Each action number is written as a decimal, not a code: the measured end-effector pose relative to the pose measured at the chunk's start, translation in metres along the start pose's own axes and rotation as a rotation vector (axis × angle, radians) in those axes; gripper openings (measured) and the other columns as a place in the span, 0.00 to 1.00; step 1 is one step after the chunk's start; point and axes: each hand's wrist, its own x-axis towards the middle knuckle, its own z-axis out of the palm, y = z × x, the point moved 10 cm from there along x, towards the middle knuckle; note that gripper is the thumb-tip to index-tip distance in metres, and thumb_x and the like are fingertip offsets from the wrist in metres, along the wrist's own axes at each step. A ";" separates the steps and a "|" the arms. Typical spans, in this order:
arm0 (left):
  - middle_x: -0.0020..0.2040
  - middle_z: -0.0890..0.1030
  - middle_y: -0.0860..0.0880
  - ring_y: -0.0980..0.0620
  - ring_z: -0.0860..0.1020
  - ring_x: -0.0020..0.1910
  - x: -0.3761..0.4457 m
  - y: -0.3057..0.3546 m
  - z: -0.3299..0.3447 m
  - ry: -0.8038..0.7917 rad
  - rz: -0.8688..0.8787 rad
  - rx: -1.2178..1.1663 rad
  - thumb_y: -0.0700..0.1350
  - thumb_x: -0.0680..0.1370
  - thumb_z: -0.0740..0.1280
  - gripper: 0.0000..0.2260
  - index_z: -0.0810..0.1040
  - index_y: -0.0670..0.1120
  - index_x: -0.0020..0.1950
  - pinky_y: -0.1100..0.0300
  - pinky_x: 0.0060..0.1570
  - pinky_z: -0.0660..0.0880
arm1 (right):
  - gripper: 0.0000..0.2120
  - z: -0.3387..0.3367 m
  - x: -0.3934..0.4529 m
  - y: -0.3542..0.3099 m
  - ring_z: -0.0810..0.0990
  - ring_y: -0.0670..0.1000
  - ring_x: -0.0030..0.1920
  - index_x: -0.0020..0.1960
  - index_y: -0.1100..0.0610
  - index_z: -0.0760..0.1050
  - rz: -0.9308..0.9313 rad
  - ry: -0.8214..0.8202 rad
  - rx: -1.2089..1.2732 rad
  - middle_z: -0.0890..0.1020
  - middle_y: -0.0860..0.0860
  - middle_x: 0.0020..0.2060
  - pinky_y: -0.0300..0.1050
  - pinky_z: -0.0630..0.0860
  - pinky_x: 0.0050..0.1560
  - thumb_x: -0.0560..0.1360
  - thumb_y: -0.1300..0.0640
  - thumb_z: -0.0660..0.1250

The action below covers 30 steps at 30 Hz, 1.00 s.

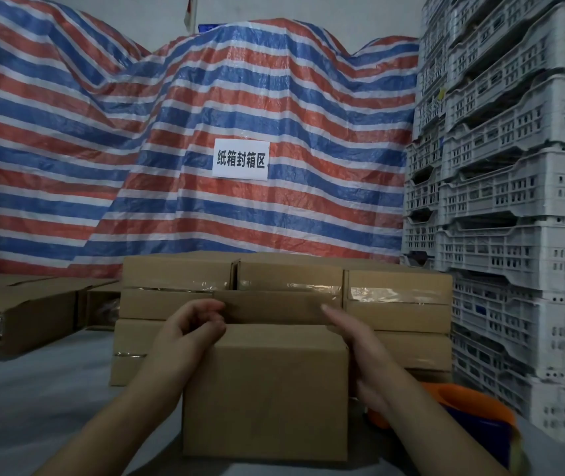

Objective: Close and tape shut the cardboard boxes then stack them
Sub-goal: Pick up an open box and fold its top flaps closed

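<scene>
A plain brown cardboard box [267, 389] stands right in front of me on the grey surface, between my two hands. A flap [274, 307] rises at its far side. My left hand [191, 324] is at the box's top left corner, with its fingers curled round the left edge of that flap. Along the box's right side my right hand [353, 345] lies with straight fingers, the fingertips reaching the flap's right end. Behind the box stands a stack of taped boxes [398, 293], closed with clear tape.
An orange and blue tape dispenser [473, 410] lies at the lower right, close to my right forearm. Untaped boxes [20, 314] lie at the left. White plastic crates [515, 201] tower on the right. A striped tarp [205, 115] with a paper sign [241, 159] fills the back.
</scene>
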 end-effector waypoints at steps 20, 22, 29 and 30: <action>0.41 0.84 0.53 0.58 0.80 0.41 0.003 0.014 -0.018 0.101 0.278 0.246 0.61 0.80 0.56 0.23 0.84 0.49 0.42 0.57 0.43 0.72 | 0.28 0.008 -0.004 -0.009 0.78 0.55 0.64 0.66 0.46 0.77 -0.060 -0.056 -0.018 0.81 0.50 0.63 0.55 0.75 0.66 0.67 0.44 0.72; 0.41 0.83 0.52 0.57 0.80 0.41 0.001 0.015 -0.019 0.109 0.321 0.292 0.60 0.79 0.55 0.23 0.83 0.48 0.41 0.57 0.42 0.72 | 0.26 0.006 -0.003 -0.007 0.79 0.55 0.63 0.63 0.47 0.80 -0.046 -0.012 -0.037 0.83 0.50 0.60 0.58 0.74 0.67 0.68 0.39 0.70; 0.45 0.82 0.60 0.63 0.78 0.45 0.000 0.019 -0.010 0.022 0.304 0.389 0.57 0.80 0.54 0.19 0.82 0.51 0.45 0.62 0.44 0.69 | 0.08 0.000 0.001 -0.001 0.82 0.56 0.46 0.54 0.55 0.84 0.068 0.042 -0.109 0.85 0.57 0.48 0.46 0.78 0.41 0.79 0.61 0.67; 0.45 0.81 0.61 0.64 0.78 0.45 -0.001 0.023 -0.008 0.012 0.297 0.404 0.60 0.78 0.53 0.21 0.82 0.52 0.46 0.62 0.43 0.69 | 0.08 0.000 0.001 -0.001 0.82 0.55 0.45 0.54 0.55 0.84 0.078 0.037 -0.102 0.85 0.56 0.47 0.45 0.78 0.40 0.79 0.61 0.67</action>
